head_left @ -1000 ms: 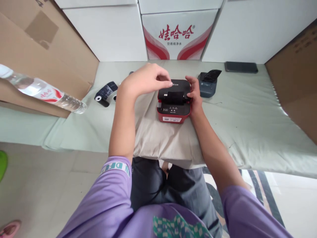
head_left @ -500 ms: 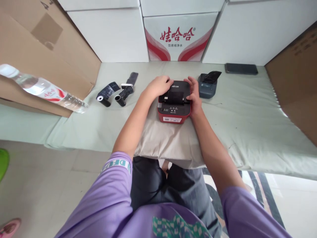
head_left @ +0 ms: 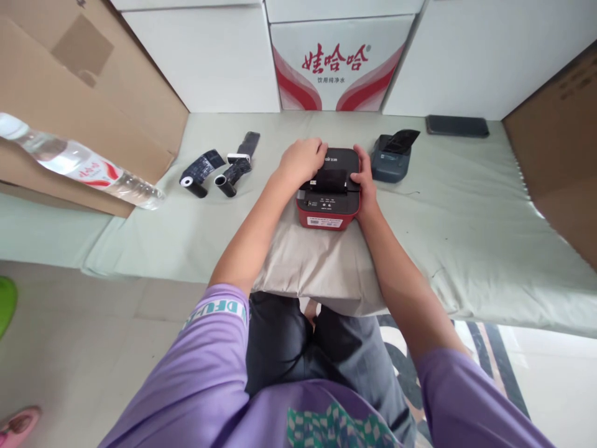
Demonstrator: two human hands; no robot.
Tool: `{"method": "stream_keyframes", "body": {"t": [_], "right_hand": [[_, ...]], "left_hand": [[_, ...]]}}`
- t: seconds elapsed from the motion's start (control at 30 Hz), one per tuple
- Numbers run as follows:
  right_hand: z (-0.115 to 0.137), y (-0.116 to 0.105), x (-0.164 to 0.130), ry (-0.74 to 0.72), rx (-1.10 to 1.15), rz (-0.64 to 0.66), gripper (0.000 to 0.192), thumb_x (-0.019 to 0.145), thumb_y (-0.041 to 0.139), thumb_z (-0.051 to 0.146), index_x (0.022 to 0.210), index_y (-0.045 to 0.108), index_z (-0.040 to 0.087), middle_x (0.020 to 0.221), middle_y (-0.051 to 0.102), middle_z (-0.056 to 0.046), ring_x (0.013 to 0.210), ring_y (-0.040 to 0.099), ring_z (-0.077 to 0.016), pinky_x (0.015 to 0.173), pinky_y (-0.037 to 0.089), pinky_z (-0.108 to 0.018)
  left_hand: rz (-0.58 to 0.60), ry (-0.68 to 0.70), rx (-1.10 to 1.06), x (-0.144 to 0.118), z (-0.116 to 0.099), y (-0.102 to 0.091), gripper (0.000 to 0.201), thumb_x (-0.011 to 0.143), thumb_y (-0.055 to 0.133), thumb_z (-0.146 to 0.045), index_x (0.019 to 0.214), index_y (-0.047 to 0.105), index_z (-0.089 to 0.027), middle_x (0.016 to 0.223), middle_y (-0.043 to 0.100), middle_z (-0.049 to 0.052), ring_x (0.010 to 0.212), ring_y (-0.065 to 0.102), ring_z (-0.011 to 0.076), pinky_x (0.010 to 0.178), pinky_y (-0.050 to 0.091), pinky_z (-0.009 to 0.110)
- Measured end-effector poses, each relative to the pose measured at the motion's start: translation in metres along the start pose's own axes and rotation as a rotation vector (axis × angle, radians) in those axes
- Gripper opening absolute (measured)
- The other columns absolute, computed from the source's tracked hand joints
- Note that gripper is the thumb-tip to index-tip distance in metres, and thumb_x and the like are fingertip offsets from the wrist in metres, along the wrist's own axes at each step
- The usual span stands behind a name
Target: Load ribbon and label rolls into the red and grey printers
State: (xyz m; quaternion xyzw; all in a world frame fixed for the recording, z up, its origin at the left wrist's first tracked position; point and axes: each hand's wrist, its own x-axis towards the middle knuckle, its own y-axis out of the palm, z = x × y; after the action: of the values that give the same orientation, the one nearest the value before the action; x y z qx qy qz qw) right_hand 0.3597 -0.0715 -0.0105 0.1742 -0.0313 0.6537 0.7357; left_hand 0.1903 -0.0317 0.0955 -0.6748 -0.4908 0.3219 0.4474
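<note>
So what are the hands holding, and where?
Both hold the red and black printer: the left hand rests on its top left, the right hand grips its right side.

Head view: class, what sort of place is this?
Probably a home or storeroom corner, not a workshop: a cloth-covered mattress on the floor, stacked cartons behind, and a red label printer on a pillow.

Both bare forearms reach forward from purple short sleeves toward twelve o'clock and converge, the left hand (head_left: pixel 302 160) lying palm down with fingers curled at about eleven o'clock, the right hand (head_left: pixel 365 182) set upright at one o'clock, thumb toward the left hand.
</note>
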Motion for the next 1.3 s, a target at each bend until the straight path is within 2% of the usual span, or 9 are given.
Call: {"method": "stream_keyframes", "body": {"t": [0.23,0.33,0.53,0.67,0.83,1.07,1.2,1.3], "right_hand": [[0.006,0.001,-0.002,0.015,-0.015,0.018,0.074,0.078,0.078,0.066,0.142,0.057,0.035,0.153,0.063,-0.003,0.159,0.047,-0.0353,0.136,0.039,-0.060],[0.004,-0.001,-0.002,0.000,-0.013,0.007,0.073,0.078,0.078,0.067,0.141,0.058,0.034,0.153,0.064,-0.003,0.157,0.049,-0.0357,0.135,0.040,-0.060],[0.004,-0.001,-0.002,-0.011,-0.026,0.044,0.073,0.079,0.077,0.067,0.142,0.057,0.034,0.158,0.060,-0.004,0.161,0.044,-0.0357,0.136,0.037,-0.062],[0.005,0.000,-0.004,-0.009,-0.012,0.033,0.069,0.079,0.077,0.064,0.138,0.059,0.034,0.156,0.062,-0.004,0.159,0.047,-0.0355,0.136,0.037,-0.063],[0.003,-0.001,-0.004,-0.013,0.012,0.056,0.078,0.076,0.076,0.066,0.143,0.056,0.031,0.158,0.059,-0.006,0.160,0.044,-0.0359,0.136,0.035,-0.061],[0.000,-0.006,-0.002,-0.019,-0.016,0.036,0.083,0.072,0.074,0.072,0.142,0.056,0.031,0.153,0.061,-0.007,0.151,0.052,-0.0372,0.133,0.040,-0.059],[-0.003,-0.008,-0.002,-0.048,-0.093,0.064,0.085,0.078,0.068,0.074,0.149,0.050,0.031,0.152,0.061,-0.009,0.148,0.055,-0.0368,0.130,0.042,-0.061],[0.001,-0.009,0.001,-0.025,-0.204,0.062,0.084,0.083,0.066,0.071,0.154,0.045,0.032,0.154,0.060,-0.009,0.146,0.058,-0.0349,0.127,0.045,-0.062]], "left_hand": [[-0.004,0.028,-0.046,0.005,0.006,0.006,0.049,0.111,0.032,-0.050,0.127,0.071,-0.025,0.119,0.076,0.013,0.125,0.063,0.0307,0.107,0.047,0.041],[-0.016,0.012,-0.049,0.003,0.004,0.006,0.049,0.111,0.033,-0.050,0.128,0.070,-0.024,0.119,0.077,0.013,0.125,0.064,0.0314,0.107,0.047,0.042],[-0.027,-0.028,-0.050,-0.004,-0.001,0.002,0.046,0.111,0.037,-0.046,0.133,0.069,-0.021,0.125,0.076,0.016,0.129,0.065,0.0348,0.106,0.048,0.045],[-0.013,-0.027,-0.063,-0.006,-0.002,-0.001,0.043,0.111,0.038,-0.045,0.130,0.069,-0.023,0.123,0.077,0.015,0.127,0.065,0.0333,0.105,0.049,0.043],[-0.008,-0.009,-0.037,-0.003,-0.002,0.001,0.043,0.112,0.035,-0.042,0.124,0.072,-0.023,0.120,0.077,0.014,0.121,0.068,0.0308,0.103,0.049,0.041],[-0.042,-0.004,-0.083,-0.003,-0.001,0.003,0.038,0.111,0.040,-0.042,0.117,0.074,-0.025,0.115,0.078,0.013,0.118,0.069,0.0293,0.103,0.050,0.040],[-0.065,-0.006,-0.146,0.000,0.002,0.008,0.033,0.109,0.047,-0.042,0.115,0.074,-0.024,0.114,0.078,0.013,0.121,0.069,0.0316,0.108,0.050,0.044],[-0.114,0.001,-0.234,0.004,0.008,0.005,0.027,0.105,0.058,-0.043,0.115,0.074,-0.024,0.113,0.078,0.012,0.129,0.066,0.0343,0.115,0.048,0.049]]}}
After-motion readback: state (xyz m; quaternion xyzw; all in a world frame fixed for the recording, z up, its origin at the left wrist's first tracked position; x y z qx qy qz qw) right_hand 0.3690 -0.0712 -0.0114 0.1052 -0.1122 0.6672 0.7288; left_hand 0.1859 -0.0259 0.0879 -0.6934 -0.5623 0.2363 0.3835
